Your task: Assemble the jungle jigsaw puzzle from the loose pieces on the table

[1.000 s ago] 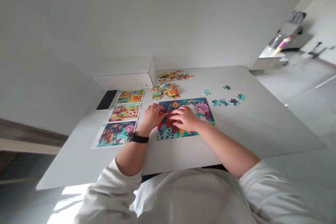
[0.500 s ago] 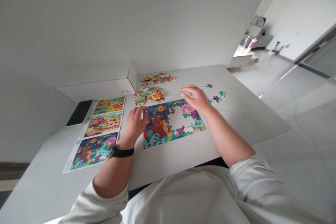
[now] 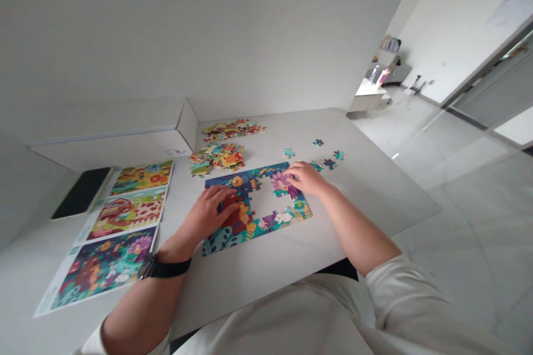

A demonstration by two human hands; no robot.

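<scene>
A partly joined jigsaw puzzle point(image 3: 250, 228) lies in front of me, its frame filled round a gap in the middle. My left hand point(image 3: 210, 212) rests over its left part, fingers spread over the brown bear area, and seems to hold nothing. At the upper right edge is my right hand point(image 3: 307, 177), fingers stretched over the purple part, with no piece visible in them. Beyond the right hand lie several loose blue and teal pieces, among them a teal puzzle piece point(image 3: 288, 153) and a dark blue puzzle piece point(image 3: 330, 163).
Two heaps of other pieces, a nearer pile point(image 3: 220, 158) and a farther pile point(image 3: 233, 129), lie behind the puzzle. To the left are a picture sheet point(image 3: 129, 213), a black phone point(image 3: 83, 193) and a white box point(image 3: 112, 147) against the wall.
My right hand has come back from beside the loose pieces to the puzzle's upper right, uncovering a teal piece. My left hand has slid further over the puzzle's left part. The view has shifted.
</scene>
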